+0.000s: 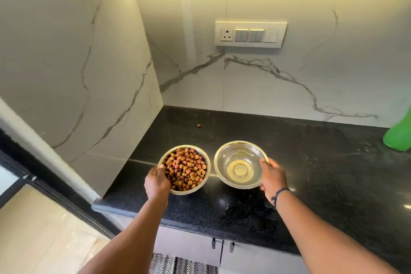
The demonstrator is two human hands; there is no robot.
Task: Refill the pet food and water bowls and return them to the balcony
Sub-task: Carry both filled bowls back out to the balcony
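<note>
Head view: left hand (156,181) grips upright food bowl (184,170); right hand (272,179) grips upright water bowl (240,164).

There is a single view, taken from the person's head, looking forward and steeply down over both outstretched forearms onto a black desk (311,173) set in a corner of marble-patterned wall. The wide lens bends the edges, so the wall cabinets' underside shows at the top, the switch panel (250,34) sits just above centre, and the floor and a striped mat (178,264) appear at the bottom. The desk lies within arm's reach, close below the camera.
</note>
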